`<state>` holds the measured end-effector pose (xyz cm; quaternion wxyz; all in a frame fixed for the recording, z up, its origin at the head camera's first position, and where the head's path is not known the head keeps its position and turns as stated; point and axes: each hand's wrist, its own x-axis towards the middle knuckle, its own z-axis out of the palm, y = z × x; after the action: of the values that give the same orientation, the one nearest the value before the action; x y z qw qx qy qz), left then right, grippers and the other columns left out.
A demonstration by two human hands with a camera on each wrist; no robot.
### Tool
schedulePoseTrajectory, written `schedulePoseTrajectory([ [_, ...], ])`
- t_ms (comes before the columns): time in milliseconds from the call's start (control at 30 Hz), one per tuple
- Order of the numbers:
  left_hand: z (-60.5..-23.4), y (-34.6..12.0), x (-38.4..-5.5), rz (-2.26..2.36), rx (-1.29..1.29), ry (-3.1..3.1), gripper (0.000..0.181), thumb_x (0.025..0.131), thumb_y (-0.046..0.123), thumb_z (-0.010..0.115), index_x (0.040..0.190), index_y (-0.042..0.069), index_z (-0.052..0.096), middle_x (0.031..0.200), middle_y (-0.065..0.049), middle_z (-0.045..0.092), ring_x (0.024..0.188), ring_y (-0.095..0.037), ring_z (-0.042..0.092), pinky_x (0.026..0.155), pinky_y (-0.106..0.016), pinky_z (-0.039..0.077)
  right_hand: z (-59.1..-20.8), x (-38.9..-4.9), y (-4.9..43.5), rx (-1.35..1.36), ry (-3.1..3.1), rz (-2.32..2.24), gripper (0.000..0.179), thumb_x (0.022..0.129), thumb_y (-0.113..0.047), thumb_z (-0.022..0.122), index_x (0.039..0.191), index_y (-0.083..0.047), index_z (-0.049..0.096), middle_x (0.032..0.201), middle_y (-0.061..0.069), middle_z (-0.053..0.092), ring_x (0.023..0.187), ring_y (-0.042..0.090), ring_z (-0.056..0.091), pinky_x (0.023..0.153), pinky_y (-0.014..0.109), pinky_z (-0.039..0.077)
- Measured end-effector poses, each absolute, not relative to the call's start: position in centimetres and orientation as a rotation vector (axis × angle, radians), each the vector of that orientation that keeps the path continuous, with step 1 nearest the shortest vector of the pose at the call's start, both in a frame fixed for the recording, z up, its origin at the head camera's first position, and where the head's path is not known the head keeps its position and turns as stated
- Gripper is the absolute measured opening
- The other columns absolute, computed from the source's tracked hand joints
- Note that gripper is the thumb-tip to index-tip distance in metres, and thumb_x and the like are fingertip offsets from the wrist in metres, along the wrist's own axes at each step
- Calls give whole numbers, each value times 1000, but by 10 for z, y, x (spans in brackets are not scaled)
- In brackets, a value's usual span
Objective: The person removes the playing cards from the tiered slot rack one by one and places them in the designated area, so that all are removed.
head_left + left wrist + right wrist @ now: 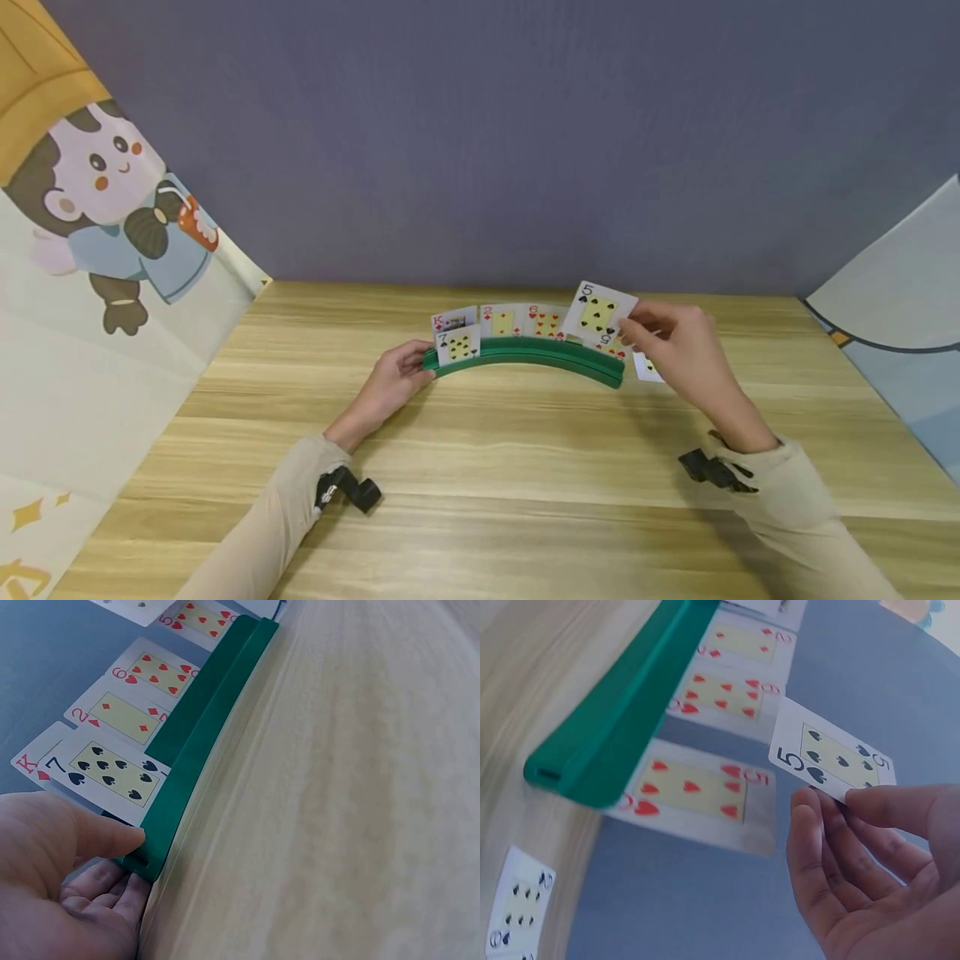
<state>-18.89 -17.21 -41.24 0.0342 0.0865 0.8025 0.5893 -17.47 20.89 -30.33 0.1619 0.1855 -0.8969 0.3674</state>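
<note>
A curved green playing card holder (525, 351) stands on the table, and my left hand (393, 379) grips its left end. In the left wrist view, the thumb (112, 834) presses the holder's front near the seven of spades (112, 774). Between thumb and fingers, my right hand (678, 354) pinches the five of spades (598, 311), raised above the holder's right half. The back slot holds the king of diamonds (454, 318), two of diamonds (502, 320), six of hearts (545, 322) and five of hearts (694, 791). The seven stands in front of the king, partly covering it.
Right of the holder, a spade card (521, 900) lies face up on the wooden table (480, 483), partly hidden by my right hand in the head view. A dark grey panel (495, 150) rises behind the table. Patterned panels (150, 350) flank both sides.
</note>
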Motion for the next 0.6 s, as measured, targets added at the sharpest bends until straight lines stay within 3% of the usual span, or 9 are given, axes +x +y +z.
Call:
schedulePoseTrajectory([
  [467, -412, -171, -189, 1810, 271, 2471, 45, 90, -6, 63, 134, -3, 54, 132, -23, 60, 122, -34, 59, 106, -39, 49, -294, -173, 259, 326, -2481, 1119, 14, 95, -15, 68, 96, -2, 73, 79, 11, 73, 65, 3, 65, 56, 14, 52],
  [600, -413, -171, -190, 1804, 272, 2479, 45, 90, -6, 63, 134, -2, 55, 132, -23, 60, 122, -33, 59, 106, -39, 49, -295, -179, 275, 262, -2482, 1132, 17, 95, -14, 68, 100, 1, 72, 79, 6, 73, 67, 2, 65, 59, 12, 54],
])
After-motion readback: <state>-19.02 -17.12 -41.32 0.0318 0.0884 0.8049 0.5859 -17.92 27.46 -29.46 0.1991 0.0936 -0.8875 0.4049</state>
